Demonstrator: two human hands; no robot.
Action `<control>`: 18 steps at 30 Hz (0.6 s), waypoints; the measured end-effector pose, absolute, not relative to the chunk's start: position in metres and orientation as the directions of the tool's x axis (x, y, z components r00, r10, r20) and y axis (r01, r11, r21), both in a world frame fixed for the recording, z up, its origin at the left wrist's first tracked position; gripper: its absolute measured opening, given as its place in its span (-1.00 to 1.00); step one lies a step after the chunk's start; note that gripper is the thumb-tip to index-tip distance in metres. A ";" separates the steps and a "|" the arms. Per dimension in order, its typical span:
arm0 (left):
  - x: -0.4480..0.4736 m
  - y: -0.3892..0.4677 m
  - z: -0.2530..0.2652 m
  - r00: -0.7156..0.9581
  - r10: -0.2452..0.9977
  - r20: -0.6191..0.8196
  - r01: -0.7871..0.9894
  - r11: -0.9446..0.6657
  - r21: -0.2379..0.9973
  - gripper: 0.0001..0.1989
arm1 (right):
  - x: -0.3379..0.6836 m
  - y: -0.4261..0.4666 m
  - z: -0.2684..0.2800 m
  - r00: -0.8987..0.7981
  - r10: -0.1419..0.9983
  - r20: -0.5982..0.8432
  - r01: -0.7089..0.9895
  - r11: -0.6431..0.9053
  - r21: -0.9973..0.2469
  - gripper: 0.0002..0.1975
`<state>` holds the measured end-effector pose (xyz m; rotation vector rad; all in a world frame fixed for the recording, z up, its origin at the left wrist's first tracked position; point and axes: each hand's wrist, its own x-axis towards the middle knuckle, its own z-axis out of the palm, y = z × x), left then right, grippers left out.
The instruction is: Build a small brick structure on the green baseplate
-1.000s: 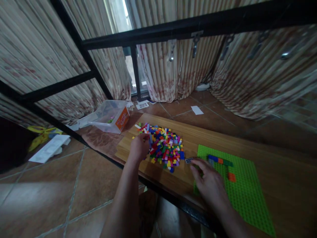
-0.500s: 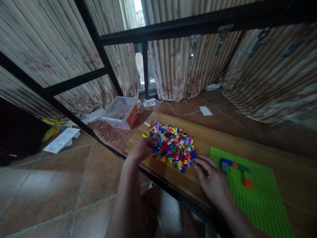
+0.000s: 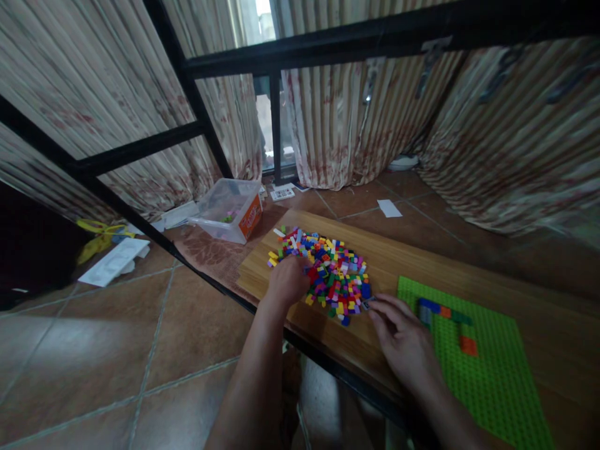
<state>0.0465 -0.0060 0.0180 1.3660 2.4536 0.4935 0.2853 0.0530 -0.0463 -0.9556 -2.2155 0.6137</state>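
One board (image 3: 380, 265) bears one brick pile (image 3: 338, 270), left fingers (image 3: 302, 267) curled, hold unclear, right fingers (image 3: 387, 302) pinching one piece (image 3: 366, 305).

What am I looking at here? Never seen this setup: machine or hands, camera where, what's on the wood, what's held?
No machine: these are a person's two bare hands. One head-worn camera takes the view, looking forward and down.

On the wooden surface lies a loose pile of small multicoloured bricks. Right of it is a green studded baseplate carrying a few bricks, including an orange brick. A clear plastic tub stands past the wood's left end.

The left hand is at the pile's near left side; its fingertips are hidden. The right hand, between pile and baseplate, seems to pinch a small dark piece, too blurred to identify.
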 end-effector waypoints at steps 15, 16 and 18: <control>0.049 -0.002 0.017 -0.483 0.870 -0.102 0.781 0.480 0.399 -0.72 | 0.285 0.052 -0.044 -0.534 0.772 0.346 0.455 0.607 -0.652 -0.77; 0.049 -0.001 0.017 -0.493 0.865 -0.099 0.777 0.488 0.398 -0.73 | 0.285 0.052 -0.044 -0.536 0.772 0.342 0.455 0.605 -0.654 -0.77; 0.050 0.000 0.017 -0.514 0.852 -0.098 0.762 0.506 0.404 -0.75 | 0.285 0.052 -0.044 -0.538 0.774 0.334 0.455 0.600 -0.657 -0.78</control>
